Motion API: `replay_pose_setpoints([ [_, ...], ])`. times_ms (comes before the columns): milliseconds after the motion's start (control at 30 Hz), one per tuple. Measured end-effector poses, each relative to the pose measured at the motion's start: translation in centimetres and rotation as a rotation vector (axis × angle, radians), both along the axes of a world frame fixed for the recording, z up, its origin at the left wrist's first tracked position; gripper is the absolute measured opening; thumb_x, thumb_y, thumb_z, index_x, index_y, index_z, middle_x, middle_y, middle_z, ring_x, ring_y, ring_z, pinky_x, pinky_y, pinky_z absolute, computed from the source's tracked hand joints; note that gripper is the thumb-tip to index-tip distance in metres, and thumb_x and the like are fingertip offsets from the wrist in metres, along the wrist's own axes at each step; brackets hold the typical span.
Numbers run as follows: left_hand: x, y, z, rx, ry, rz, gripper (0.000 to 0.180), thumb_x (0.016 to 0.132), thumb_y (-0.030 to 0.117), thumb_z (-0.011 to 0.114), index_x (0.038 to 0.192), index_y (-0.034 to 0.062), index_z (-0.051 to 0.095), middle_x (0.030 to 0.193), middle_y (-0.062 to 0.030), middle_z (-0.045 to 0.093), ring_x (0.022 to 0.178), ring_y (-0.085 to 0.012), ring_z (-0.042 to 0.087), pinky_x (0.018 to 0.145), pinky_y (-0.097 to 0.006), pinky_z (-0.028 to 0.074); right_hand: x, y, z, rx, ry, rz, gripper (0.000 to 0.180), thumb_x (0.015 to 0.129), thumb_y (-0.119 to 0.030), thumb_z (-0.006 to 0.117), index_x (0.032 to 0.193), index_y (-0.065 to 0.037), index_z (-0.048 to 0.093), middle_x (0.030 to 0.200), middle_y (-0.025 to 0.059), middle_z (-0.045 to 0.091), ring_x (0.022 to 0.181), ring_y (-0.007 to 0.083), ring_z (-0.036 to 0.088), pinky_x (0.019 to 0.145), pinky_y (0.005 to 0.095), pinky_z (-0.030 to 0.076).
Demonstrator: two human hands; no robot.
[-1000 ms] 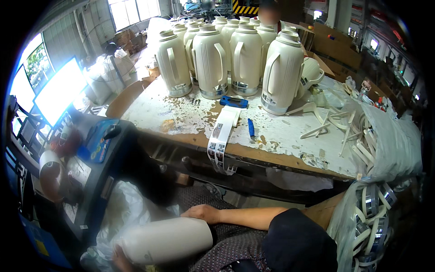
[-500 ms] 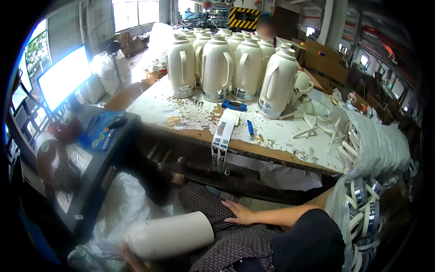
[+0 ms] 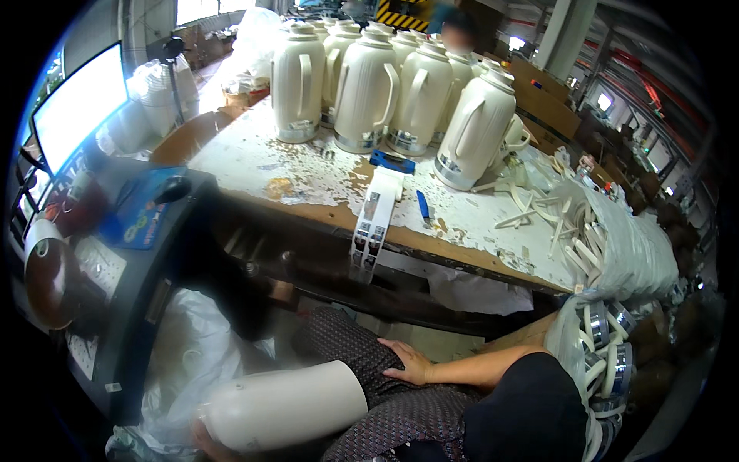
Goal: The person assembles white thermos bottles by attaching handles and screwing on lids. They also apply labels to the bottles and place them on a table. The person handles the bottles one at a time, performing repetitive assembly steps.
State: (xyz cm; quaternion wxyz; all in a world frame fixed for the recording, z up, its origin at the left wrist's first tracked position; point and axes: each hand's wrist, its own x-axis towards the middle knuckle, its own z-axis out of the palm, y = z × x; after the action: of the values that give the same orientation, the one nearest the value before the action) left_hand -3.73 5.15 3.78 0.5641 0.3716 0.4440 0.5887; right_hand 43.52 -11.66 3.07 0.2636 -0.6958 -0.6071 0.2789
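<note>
A smooth white cylindrical flask body point(image 3: 289, 404), with no handle showing, lies on its side across my lap. My left hand point(image 3: 209, 440) grips its left end from below; most of the fingers are hidden behind it. My right hand point(image 3: 408, 363) rests on my thigh in patterned dark trousers point(image 3: 339, 339), fingers stretched out, holding nothing. A white plastic bag point(image 3: 192, 339) lies crumpled beside the flask body. On the table point(image 3: 300, 181), several cream vacuum jugs point(image 3: 366, 92) with handles stand upright in a group.
A strip of labels point(image 3: 375, 219) hangs over the table's front edge, near a blue tool point(image 3: 392, 162) and blue knife point(image 3: 423, 205). White handles point(image 3: 585, 250) pile up right, above a bag of banded rings point(image 3: 616, 362). Left is a desk with a bright screen point(image 3: 81, 108). Someone point(image 3: 459, 35) is behind the jugs.
The view has shifted, so the table and jugs sit slightly higher and further left. My left hand still holds the flask body, and my right hand stays on my thigh.
</note>
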Motion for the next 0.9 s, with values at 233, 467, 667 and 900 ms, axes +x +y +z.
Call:
replay_pose_setpoints([
  [233, 4.2, 1.2, 3.0, 0.121, 0.338, -0.012, 0.055, 0.097, 0.044, 0.045, 0.124, -0.0027, 0.054, 0.116, -0.0194, 0.062, 0.098, -0.029, 0.065, 0.084, -0.04, 0.054, 1.5, -3.0, 0.6, -0.027, 0.012, -0.127, 0.079, 0.086, -0.041, 0.065, 0.149, -0.012, 0.029, 0.145, 0.0201, 0.041, 0.133, 0.0388, 0.039, 0.112, 0.0446, 0.031],
  [467, 8.9, 4.5, 2.6, 0.083, 0.109, -0.259, 0.055, 0.096, 0.043, 0.048, 0.125, -0.003, 0.055, 0.118, -0.0186, 0.063, 0.1, -0.0291, 0.065, 0.085, -0.04, 0.055, 1.8, -7.1, 1.8, 0.026, -0.073, -0.324, 0.079, 0.084, -0.047, 0.066, 0.147, -0.012, 0.033, 0.137, 0.0185, 0.049, 0.126, 0.0385, 0.047, 0.106, 0.0452, 0.037],
  [667, 7.0, 1.7, 8.5, 0.111, 0.284, -0.156, 0.054, 0.095, 0.042, 0.054, 0.12, -0.006, 0.058, 0.108, -0.0173, 0.066, 0.092, -0.0237, 0.066, 0.078, -0.034, 0.054, 6.9, -5.9, 12.4, -0.015, -0.481, -0.307, 0.065, 0.079, -0.044, 0.072, 0.134, -0.016, 0.053, 0.139, 0.0144, 0.052, 0.121, 0.0331, 0.054, 0.101, 0.0468, 0.044],
  [900, 2.7, -4.1, 11.0, 0.13, 0.125, 0.081, 0.049, 0.095, 0.041, 0.057, 0.112, -0.005, 0.062, 0.101, -0.0138, 0.066, 0.084, -0.0198, 0.065, 0.072, -0.033, 0.053, 36.8, -29.4, 17.7, 0.344, -0.885, -1.824, 0.078, 0.083, -0.042, 0.069, 0.143, -0.002, 0.04, 0.141, 0.0235, 0.047, 0.128, 0.0379, 0.048, 0.107, 0.0442, 0.037],
])
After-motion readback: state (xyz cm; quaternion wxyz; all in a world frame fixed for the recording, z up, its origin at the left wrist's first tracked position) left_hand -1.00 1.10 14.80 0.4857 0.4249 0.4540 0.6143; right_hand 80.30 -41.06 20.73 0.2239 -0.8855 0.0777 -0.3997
